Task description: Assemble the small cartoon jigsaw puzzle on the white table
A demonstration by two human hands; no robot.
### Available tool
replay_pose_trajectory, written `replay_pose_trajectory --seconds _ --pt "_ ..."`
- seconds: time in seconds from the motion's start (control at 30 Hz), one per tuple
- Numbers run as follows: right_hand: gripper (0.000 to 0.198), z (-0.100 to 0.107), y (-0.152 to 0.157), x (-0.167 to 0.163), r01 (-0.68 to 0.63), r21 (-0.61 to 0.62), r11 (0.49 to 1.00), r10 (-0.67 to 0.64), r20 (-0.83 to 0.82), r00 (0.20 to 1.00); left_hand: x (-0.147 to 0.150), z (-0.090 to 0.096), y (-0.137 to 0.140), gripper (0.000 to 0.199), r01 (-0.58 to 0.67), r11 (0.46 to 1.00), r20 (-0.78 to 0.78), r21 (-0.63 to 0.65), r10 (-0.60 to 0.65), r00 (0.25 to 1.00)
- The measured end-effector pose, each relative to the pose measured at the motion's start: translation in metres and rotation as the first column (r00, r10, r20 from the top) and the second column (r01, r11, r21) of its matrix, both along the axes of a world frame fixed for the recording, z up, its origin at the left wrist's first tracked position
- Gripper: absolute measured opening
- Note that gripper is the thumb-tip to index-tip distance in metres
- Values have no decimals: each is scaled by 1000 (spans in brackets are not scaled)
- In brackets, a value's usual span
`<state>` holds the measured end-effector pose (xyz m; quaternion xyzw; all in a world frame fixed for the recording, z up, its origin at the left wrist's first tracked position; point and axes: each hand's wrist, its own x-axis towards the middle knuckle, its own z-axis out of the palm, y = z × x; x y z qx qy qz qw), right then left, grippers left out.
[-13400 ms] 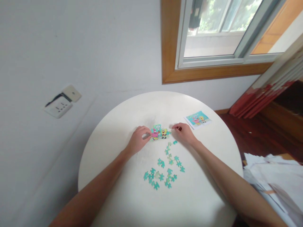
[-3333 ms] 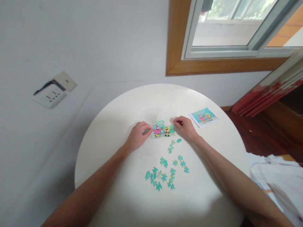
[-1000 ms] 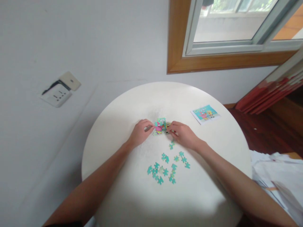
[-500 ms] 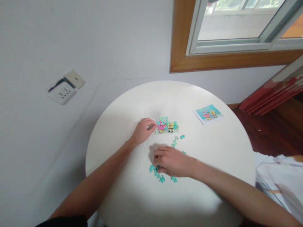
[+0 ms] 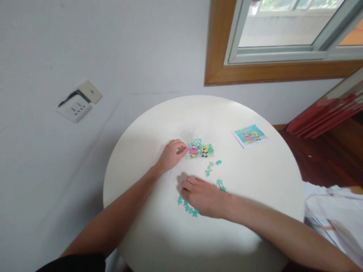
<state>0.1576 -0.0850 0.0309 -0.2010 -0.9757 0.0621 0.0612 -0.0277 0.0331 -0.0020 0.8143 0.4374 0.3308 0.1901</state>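
round white table (image 5: 255, 196), joined puzzle (image 5: 200, 150), loose pieces (image 5: 211, 167), picture card (image 5: 249, 135)

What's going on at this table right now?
A person is working on a small cartoon jigsaw on a round white table. The left hand rests its fingertips at the left edge of the assembled puzzle section. The right hand lies palm down over the loose teal pieces. A reference picture card lies to the right.

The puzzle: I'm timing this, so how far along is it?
Done: a small joined section, steadied by the left hand. In hand: the right hand rests on the loose teal pieces. Left: those, plus pieces nearer the section.
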Motion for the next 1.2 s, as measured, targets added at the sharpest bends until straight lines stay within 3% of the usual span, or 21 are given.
replay_pose_trajectory --seconds 0.2,0.5,0.67,0.77,0.87,0.93,1.0,1.1,1.2 --pt "17 1 -3 0 0 56 998 -1 16 1000 0 2 0 8 -1 1000 -16 6 2 1000" --pt "13 5 1 1 -94 18 995 94 4 996 -1 0 1 8 2 1000 -12 12 -2 1000" --pt "9 1 6 2 -171 -80 982 167 -50 985 -1 3 1 7 0 1000 -8 16 0 1000" --pt "14 2 17 9 -101 -247 964 49 -210 976 -1 4 0 8 -24 1000 -7 0 24 1000" --pt "11 -1 34 20 83 -508 857 -310 -382 871 -1 4 0 8 -43 999 -2 -26 43 999" --pt "7 -7 46 27 190 -662 725 -571 -423 703 -1 4 0 8 -44 998 6 -44 44 999" --pt "8 -15 57 31 208 -789 579 -749 -413 519 1 5 -2 10 -37 997 17 -61 39 999" --pt "16 -26 68 32 117 -904 410 -873 -353 336 4 9 -6 12 -26 997 35 -75 29 999" --pt "26 -30 71 31 48 -939 339 -913 -316 258 9 14 -13 11 1 997 57 -75 4 998"
